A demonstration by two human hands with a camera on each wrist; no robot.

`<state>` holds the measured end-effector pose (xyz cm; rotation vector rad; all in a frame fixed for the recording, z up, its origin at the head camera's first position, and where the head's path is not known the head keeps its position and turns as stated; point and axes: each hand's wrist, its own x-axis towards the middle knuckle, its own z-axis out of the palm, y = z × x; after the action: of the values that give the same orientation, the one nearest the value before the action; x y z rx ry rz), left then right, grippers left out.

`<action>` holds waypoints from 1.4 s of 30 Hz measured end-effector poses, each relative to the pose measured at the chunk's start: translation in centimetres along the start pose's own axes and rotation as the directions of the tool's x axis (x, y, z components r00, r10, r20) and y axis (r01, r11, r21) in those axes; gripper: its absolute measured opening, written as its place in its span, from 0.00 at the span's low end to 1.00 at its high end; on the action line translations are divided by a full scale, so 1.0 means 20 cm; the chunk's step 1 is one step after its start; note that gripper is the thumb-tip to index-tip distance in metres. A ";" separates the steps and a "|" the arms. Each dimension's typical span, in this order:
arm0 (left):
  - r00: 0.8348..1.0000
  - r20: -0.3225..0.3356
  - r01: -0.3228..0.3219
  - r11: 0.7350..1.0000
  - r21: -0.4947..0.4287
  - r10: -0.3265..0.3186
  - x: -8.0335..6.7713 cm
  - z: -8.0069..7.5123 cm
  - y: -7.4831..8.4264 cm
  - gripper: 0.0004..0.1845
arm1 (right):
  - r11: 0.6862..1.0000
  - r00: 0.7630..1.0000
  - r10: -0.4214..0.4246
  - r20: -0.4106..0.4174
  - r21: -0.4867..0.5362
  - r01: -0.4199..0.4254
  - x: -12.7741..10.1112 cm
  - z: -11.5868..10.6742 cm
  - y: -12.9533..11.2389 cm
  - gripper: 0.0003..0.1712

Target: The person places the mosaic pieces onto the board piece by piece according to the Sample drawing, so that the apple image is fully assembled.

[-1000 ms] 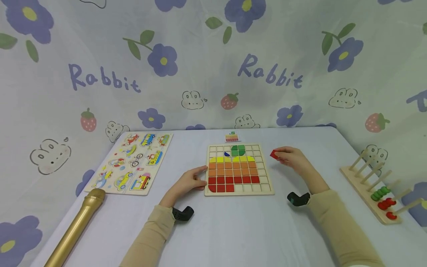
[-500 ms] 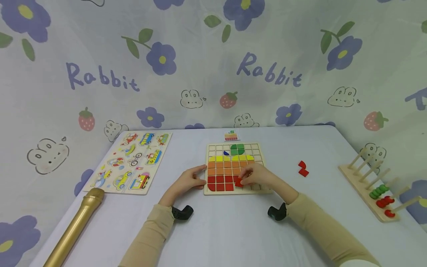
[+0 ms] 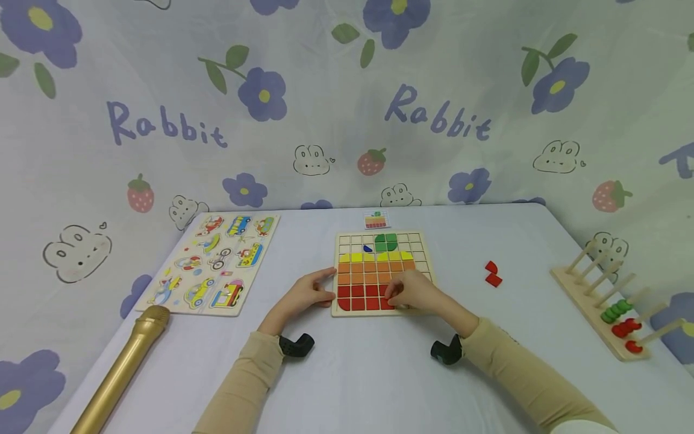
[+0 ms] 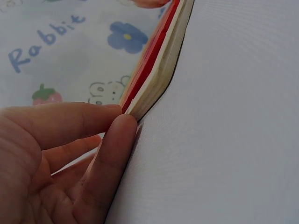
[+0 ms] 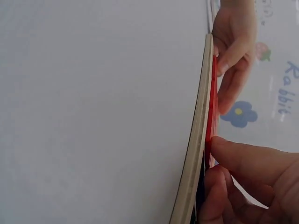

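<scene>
A wooden grid puzzle board lies flat on the table, filled with green, yellow, orange and red tiles in rows, plus a small blue piece. At its left edge, near the front corner, rest the fairly straight thumb and fingers of my left hand. My right hand is over the front right part of the board. Its thumb and finger pinch a red square tile at the bottom row, fourth column. In the right wrist view the thumb touches this tile. My right hand hides the cells behind it.
Two loose red tiles lie right of the board. A picture card is behind it. A vehicle puzzle and a gold microphone are at left. A peg stand with beads stands at right.
My right hand has come in from the right of the board with a red square tile and lowered it into the bottom row. It uncovered two red tiles. My left hand has stayed in place.
</scene>
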<state>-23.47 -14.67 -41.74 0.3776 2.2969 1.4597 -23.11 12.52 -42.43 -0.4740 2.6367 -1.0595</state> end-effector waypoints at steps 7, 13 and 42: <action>1.000 0.004 -0.028 1.000 -0.001 0.028 0.00 0.00 -0.01 0.34 | 0.998 0.996 0.018 -0.084 0.067 -0.012 -0.02 -0.17 0.07 0.08; 1.000 -0.017 -0.021 1.000 0.010 0.021 0.05 0.00 -0.08 0.35 | 0.986 0.967 0.156 -0.199 0.089 -0.140 -0.13 -0.43 0.22 0.17; 1.000 -0.025 -0.008 1.000 0.009 0.008 0.09 0.00 -0.16 0.35 | 0.908 0.874 0.404 -0.270 0.001 -0.419 -0.39 -0.62 0.62 0.24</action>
<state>-25.08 -15.21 -44.97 0.3733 2.3249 1.4665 -22.97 31.79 -41.56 0.2397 2.8170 -0.9611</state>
